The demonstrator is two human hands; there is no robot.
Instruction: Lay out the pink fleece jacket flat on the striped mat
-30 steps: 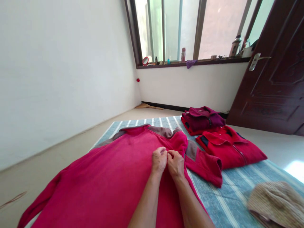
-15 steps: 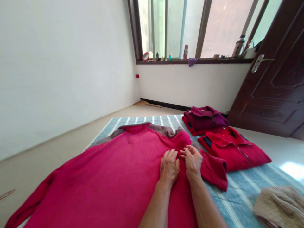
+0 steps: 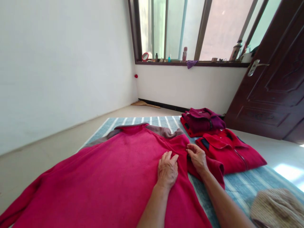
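Landmark = spread fleece (image 3: pixel 114 180), lying on mat (image 3: pixel 247 186). Left hand (image 3: pixel 167 169) flat on it nr its right edge; right hand (image 3: pixel 197 157) just right of that, on the sleeve (image 3: pixel 211 167). Right of fleece: folded jacket (image 3: pixel 231 150). Behind-right: folded stack (image 3: pixel 201 121). Front-right: knit item (image 3: pixel 276 207). Far behind: windowsill (image 3: pixel 190 63).

Two folded garments — a maroon one (image 3: pixel 202 119) and a red one (image 3: pixel 231 151) — lie on the striped blue mat (image 3: pixel 247 186). A beige knitted piece (image 3: pixel 276 207) sits nearer. Bottles line the windowsill (image 3: pixel 190 63) beside a dark wooden door (image 3: pixel 275 85).
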